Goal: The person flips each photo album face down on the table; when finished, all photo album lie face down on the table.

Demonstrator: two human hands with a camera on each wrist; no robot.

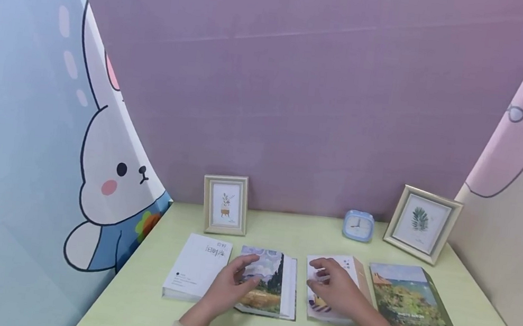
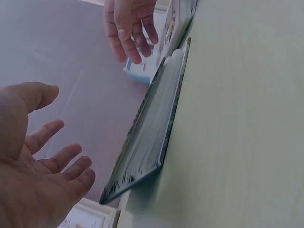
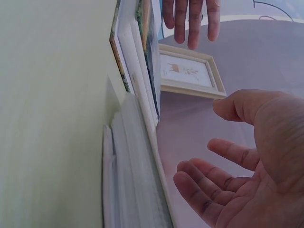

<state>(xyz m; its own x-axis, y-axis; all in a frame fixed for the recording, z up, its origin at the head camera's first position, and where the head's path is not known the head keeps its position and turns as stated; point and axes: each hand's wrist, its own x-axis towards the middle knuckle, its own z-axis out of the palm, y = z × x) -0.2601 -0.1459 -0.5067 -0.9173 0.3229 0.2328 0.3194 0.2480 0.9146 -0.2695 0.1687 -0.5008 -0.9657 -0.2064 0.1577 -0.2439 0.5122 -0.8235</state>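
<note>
In the head view, my left hand (image 1: 229, 287) is over a photo album with a painted landscape cover (image 1: 273, 276). My right hand (image 1: 339, 290) is over a white-covered album (image 1: 344, 264) with a yellow and purple picture low on it. Both hands have their fingers apart and loosely bent, with nothing in them. The left wrist view shows a gap between the left hand (image 2: 42, 161) and the landscape album's page edges (image 2: 147, 128). From the right wrist, the right hand (image 3: 247, 166) also appears apart from the white album's pages (image 3: 133, 166).
A white book-like album (image 1: 198, 268) lies at the left, and an album with a seaside painting (image 1: 412, 301) at the right. Behind them stand a plant-picture frame (image 1: 225, 204), a blue alarm clock (image 1: 358, 226) and a tilted leaf-picture frame (image 1: 422, 224). Cloth walls enclose the table (image 1: 132, 298).
</note>
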